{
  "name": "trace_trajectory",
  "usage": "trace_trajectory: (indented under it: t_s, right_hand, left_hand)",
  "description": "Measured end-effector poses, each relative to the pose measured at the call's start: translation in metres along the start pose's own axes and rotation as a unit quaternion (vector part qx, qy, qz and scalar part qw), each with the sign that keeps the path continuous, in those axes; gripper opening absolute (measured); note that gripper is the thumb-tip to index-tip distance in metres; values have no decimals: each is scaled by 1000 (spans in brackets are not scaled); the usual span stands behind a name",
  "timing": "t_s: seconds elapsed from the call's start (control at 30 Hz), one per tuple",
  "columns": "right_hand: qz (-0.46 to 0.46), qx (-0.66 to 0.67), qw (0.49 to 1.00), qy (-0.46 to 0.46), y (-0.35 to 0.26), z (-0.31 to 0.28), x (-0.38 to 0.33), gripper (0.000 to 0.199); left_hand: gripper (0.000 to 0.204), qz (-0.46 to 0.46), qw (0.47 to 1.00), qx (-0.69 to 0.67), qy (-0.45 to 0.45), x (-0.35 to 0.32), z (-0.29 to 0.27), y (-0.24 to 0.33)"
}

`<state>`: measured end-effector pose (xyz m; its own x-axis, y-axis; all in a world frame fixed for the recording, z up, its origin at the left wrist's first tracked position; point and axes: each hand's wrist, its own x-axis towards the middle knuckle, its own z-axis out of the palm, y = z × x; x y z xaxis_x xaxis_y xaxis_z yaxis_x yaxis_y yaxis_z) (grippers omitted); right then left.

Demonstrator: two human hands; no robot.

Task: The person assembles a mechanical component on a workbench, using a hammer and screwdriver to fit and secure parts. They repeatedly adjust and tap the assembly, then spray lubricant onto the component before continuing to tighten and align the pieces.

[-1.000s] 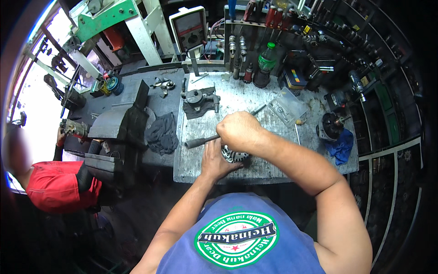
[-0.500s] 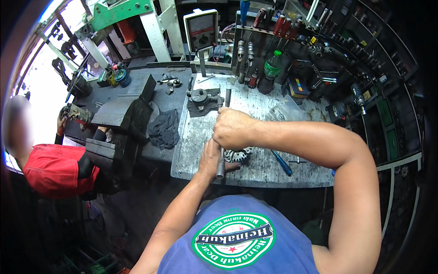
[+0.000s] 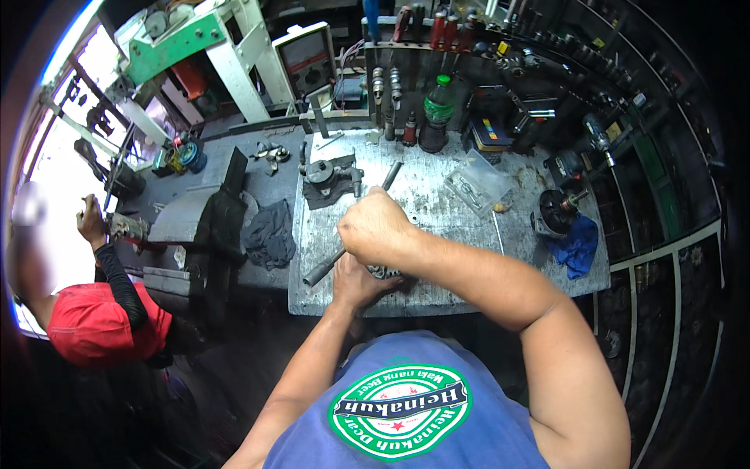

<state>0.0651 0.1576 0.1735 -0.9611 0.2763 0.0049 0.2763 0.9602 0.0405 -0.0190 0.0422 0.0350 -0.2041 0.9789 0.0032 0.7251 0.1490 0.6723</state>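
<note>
the person's right hand [image 3: 379, 227] is wrapped tight around the middle of a long dark bar [image 3: 326, 267], which slants across the bench, 1 end toward the lower left, the other toward the upper right! right below it, the left hand [image 3: 355, 283] is clamped around a toothed metal part [image 3: 383, 272] near the bench's front edge. most of that part sits hidden beneath hands and forearm, and whether the 2 hands touch, you cannot tell.

out across the pale, scuffed workbench [image 3: 461, 270]: beyond the bar, a round metal pump-like piece [image 3: 320, 173] rests on a dark rag! over to the right, a clear plastic tray [image 3: 480, 181] lies with small items inside, a thin rod [image 3: 500, 233] just below it. further right, a black round part [image 3: 555, 213] sits beside a crumpled blue cloth [image 3: 576, 246]. at the back stands a green bottle [image 3: 439, 109], a dark box [image 3: 490, 134] near it.

and wide left, on the neighbouring bench, a black cloth [image 3: 269, 234] lies beside a bulky grey vise [image 3: 191, 219], where a co-worker in a red shirt [image 3: 109, 324] has 1 hand raised above a cylindrical metal part [image 3: 129, 228]!
</note>
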Motion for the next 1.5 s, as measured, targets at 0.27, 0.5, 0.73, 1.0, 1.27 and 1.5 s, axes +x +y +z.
trace_trajectory:
  t_s: [0.27, 0.5, 0.73, 1.0, 1.27, 1.5]
  right_hand:
    - [-45, -26, 999, 7, 90, -24, -57, 11]
    - [-55, -31, 997, -35, 94, -7, -68, 12]
    - [-159, -90, 983, -27, 91, -10, -51, 10]
    - [53, 9, 998, 24, 65, 4, -34, 19]
    - [195, -36, 977, 76, 37, 11, -32, 15]
    - [42, -39, 997, -43, 73, -22, -81, 7]
  left_hand:
    - [134, 12, 998, 15, 52, -5, 10, -7]
    - [137, 1, 999, 15, 41, -4, 9, -7]
    - [135, -1, 999, 5, 50, -6, 9, -6]
    - [134, -6, 998, 27, 56, -5, 8, -6]
    - [138, -7, 997, 40, 70, -4, 15, -9]
    - [134, 12, 997, 29, 71, -3, 16, -12]
